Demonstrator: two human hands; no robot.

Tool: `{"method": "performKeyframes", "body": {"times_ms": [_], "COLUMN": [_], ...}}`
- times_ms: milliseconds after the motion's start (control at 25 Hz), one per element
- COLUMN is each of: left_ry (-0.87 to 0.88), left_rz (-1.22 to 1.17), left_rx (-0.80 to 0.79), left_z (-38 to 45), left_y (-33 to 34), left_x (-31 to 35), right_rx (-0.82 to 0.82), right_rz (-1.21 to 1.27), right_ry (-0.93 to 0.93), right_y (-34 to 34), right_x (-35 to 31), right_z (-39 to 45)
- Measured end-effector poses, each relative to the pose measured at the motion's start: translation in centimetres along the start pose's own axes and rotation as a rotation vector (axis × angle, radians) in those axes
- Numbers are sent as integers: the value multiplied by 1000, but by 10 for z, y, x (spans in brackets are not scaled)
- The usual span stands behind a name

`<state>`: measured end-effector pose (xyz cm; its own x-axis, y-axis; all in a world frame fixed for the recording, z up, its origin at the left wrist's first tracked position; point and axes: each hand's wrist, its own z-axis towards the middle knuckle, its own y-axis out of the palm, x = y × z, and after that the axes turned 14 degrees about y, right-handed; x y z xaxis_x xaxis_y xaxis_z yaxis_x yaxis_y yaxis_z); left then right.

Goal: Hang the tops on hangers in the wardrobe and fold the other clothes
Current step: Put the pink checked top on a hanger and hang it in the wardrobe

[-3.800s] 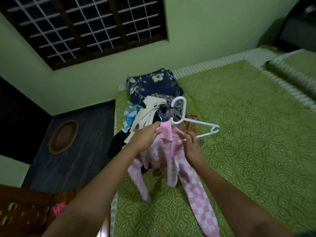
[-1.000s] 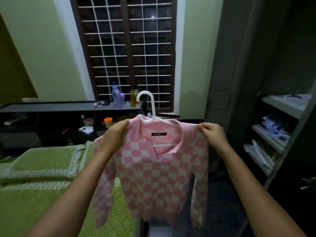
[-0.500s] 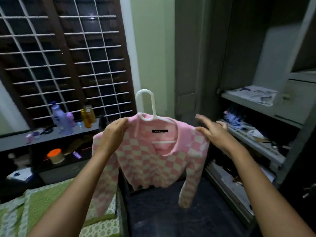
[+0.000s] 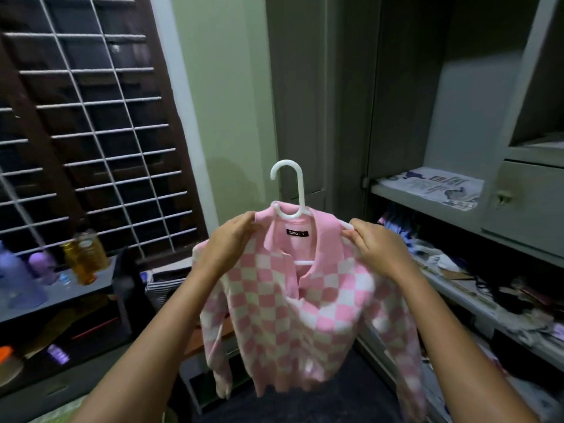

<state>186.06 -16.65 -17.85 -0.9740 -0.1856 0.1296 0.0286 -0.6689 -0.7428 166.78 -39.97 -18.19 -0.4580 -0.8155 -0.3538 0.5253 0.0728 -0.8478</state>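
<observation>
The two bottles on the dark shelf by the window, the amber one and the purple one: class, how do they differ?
The amber clear bottle is see-through and holds golden liquid; the purple opaque bottle hides its contents. The amber bottle stands taller and nearer the wardrobe; the purple bottle is shorter with a rounded top. Both stand upright on the dark shelf.

The room is looking dim, with soft indoor light falling from above and the window (image 4: 85, 123) staying dark. Wide-angle distortion is bending the lines near the edges. The bottles (image 4: 82, 254) at left and the lower hem of the checked top (image 4: 293, 315) are appearing blurred.
</observation>
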Motion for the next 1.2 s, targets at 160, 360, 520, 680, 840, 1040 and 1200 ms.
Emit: {"method": "performKeyframes", "body": {"times_ms": [160,360,520,680,840,1040,1200], "left_ry": [-58,-107,-24,286,352,456,576], "left_rz": [302,491,415,205,56,-382,-508], "left_rx": [212,12,-328,-308,67,-237,-301], "left_z": [45,117,162,193,250,318,350], "left_y": [53,121,166,188,209,248,269], "left_x": [-9,18,37,22,-4,4,14], "right_rx": [94,152,212,178,200,247,305], "right_rz": [-6,-64,-51,-112,-93,-35,-23], "right_ry": [102,170,325,418,496,627,736], "right_y": [5,2,-1,-15,-34,-69,-85], "right_x": [42,79,115,151,180,202,213], "right_z": [46,77,94,105,111,112,97]}}
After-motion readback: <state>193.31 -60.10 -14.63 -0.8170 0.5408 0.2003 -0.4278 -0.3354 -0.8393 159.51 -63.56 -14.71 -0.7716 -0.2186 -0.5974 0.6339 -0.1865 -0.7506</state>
